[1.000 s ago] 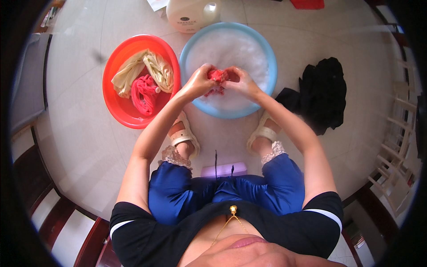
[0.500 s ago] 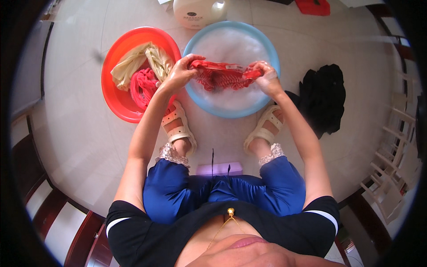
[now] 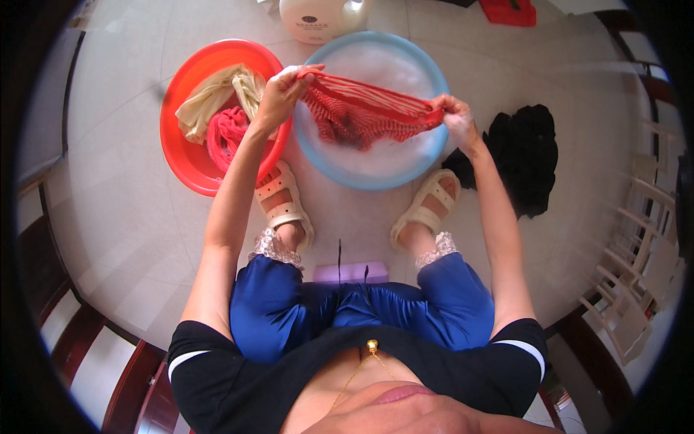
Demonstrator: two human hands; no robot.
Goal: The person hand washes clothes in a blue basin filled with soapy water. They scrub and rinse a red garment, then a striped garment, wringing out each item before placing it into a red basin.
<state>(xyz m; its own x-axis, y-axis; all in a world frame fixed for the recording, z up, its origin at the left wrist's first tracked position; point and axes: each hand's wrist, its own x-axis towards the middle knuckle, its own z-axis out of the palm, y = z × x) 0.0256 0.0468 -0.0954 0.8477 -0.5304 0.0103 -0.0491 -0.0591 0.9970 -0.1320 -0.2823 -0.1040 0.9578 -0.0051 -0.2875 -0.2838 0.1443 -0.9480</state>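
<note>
A red garment with pale stripes (image 3: 365,112) is stretched between my hands above a light blue basin (image 3: 318,163). White suds (image 3: 394,72) cover the water in that basin. My left hand (image 3: 286,90) grips the garment's upper left corner, closed on its edge. At the other end, my right hand (image 3: 457,119) is closed round the right corner near the basin's rim. The cloth's lower part hangs down over the foam; a dark patch shows near its middle.
An orange-red basin (image 3: 173,148) at the left holds cream cloth (image 3: 206,105) and a pinkish-red cloth (image 3: 228,137). Black clothing (image 3: 524,159) lies on the floor to the right. Beyond the blue basin stands a cream jug (image 3: 318,22). A purple block (image 3: 350,273) sits beneath me.
My hands have moved apart, pulling the bunched red garment wide. The left hand rose a little; the right shifted outward. More of the striped cloth now shows.
</note>
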